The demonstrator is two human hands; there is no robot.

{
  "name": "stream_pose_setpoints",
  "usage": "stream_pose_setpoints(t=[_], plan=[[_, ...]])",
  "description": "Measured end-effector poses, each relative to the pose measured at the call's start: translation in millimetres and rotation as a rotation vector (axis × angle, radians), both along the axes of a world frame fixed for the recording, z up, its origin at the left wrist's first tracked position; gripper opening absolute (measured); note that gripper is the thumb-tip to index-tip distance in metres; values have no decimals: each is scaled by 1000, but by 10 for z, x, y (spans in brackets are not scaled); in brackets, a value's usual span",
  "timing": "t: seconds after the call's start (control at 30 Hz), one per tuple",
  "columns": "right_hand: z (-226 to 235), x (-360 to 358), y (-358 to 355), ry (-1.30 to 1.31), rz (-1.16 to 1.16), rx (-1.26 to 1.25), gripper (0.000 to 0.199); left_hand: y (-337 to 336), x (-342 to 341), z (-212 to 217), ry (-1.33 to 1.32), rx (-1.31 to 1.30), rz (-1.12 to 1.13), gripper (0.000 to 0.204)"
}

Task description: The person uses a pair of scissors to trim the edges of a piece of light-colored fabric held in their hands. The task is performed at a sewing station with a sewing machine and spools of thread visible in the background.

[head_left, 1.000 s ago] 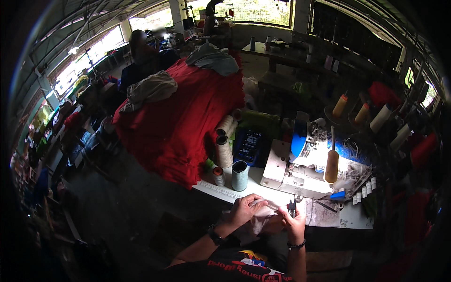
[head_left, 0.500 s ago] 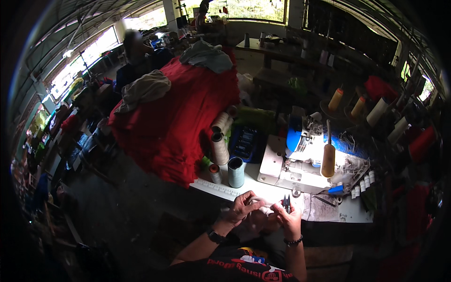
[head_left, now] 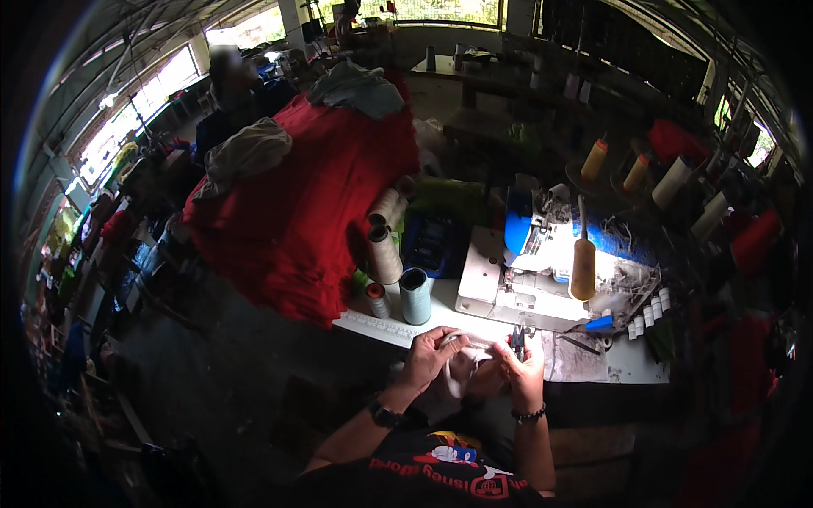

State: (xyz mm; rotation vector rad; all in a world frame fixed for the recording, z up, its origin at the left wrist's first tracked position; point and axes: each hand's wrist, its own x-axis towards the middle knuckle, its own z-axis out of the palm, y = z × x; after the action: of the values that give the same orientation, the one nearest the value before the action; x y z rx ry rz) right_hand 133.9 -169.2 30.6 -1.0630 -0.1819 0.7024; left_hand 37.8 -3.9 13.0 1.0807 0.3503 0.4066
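A pale piece of cloth (head_left: pixel 461 372) is stretched between my two hands at the front edge of the sewing table, its loose part hanging down. My left hand (head_left: pixel 426 362), with a dark watch at its wrist, pinches one end of it. Closed on the other end is my right hand (head_left: pixel 525 372), which also keeps a pair of small black thread snips (head_left: pixel 518 337) with the blades pointing up. Just beyond the hands stands a white and blue sewing machine (head_left: pixel 483 284), brightly lit by its lamp.
Left of the machine stand a light-blue thread cone (head_left: pixel 415 298), cream cones (head_left: pixel 384 258) and a blue tray (head_left: pixel 432 245). A large red fabric pile (head_left: pixel 284 212) lies beyond them. Yellow thread cones (head_left: pixel 595 159) rise at the right. A blurred person (head_left: pixel 229 102) is at the far left.
The view has shifted slightly, so the surroundings sit a little higher and further left. Both hands keep hold of the cloth, which now hangs more openly between them; the snips remain in my right hand.
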Motion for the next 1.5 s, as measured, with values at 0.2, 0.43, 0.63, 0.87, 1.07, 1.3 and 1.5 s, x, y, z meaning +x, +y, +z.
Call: stream_pose_setpoints(t=[0.2, 0.43, 0.63, 0.87, 1.07, 1.3, 1.5], plan=[[-27, 15, 63, -98, -87, -51, 23, -12, -8, -91, -42, -231, -70, 18], [-17, 62, 80, -92, -77, -134, 18, 27, 8, -153, -67, -266, -86, 16], [-13, 104, 227, -163, -80, -183, 15, 51, 42, -80, -33, -411, -35, 18], [-10, 133, 206, -90, -104, -162, 9, 95, 26, -25, -4, -189, -109, 38], [-71, 174, 193, -76, -126, -142, 10, 116, 11, 47, -7, -179, -149, 43], [-98, 146, 209, -64, -155, -119, 14, 141, 10, 44, -18, -185, -133, 44], [-55, 109, 218, -68, -147, -113, 14, 164, -11, -6, -1, -148, -115, 40]])
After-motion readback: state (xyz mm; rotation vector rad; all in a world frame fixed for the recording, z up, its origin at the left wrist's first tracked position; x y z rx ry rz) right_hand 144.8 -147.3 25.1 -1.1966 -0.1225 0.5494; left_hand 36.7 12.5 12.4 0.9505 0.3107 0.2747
